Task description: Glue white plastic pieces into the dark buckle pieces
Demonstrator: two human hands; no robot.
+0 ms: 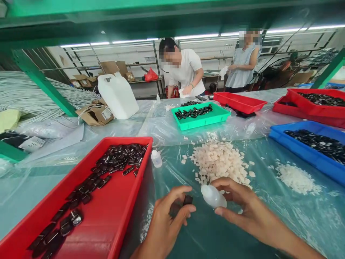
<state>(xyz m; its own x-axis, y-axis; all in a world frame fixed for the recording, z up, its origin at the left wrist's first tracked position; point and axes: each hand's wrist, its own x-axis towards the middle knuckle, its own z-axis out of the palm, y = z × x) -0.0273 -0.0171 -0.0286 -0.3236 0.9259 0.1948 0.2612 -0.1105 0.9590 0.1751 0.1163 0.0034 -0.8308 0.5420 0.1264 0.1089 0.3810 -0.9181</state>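
My left hand (pixel 168 221) is closed on a small black plastic part (pixel 188 200), held between thumb and fingers. In my right hand (pixel 239 203) is a white squeeze bottle (pixel 214 196), tilted with its tip toward the left hand. Bottle and black part are apart. Just beyond the hands lies a heap of small cream-coloured pieces (pixel 219 160). At my left a red tray (pixel 107 219) holds many glossy black parts (pixel 118 158), piled at its far end and strung along its left side.
A small bottle (pixel 156 158) stands beside the red tray. A pile of white bits (pixel 298 178) lies right, near a blue tray (pixel 304 154). Farther off are a green tray (pixel 202 122), a white jug (pixel 118 95) and a person (pixel 185 68) leaning over the table.
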